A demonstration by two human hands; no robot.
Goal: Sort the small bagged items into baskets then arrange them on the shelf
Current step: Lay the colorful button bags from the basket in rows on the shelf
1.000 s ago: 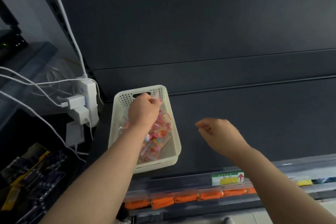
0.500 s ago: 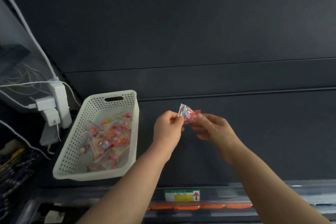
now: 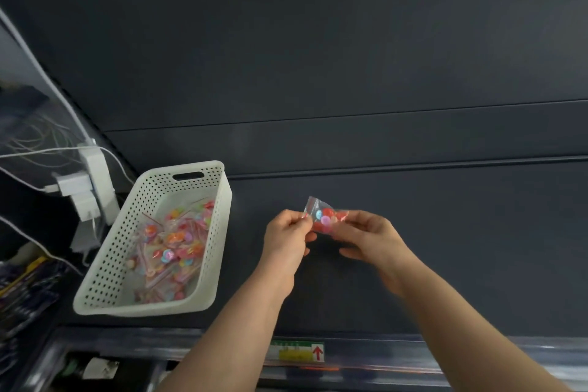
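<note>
A white power strip (image 3: 97, 180) with plugs hung at the far left. Beside it a white basket (image 3: 219, 226) sat on the dark shelf (image 3: 445, 248), holding many small bags (image 3: 173, 247) of coloured pieces. To its right, above the shelf, the left hand (image 3: 286, 240) and right hand (image 3: 370, 240) each pinched one clear bag (image 3: 324, 216) between them. A green label (image 3: 297, 351) marked the shelf edge.
</note>
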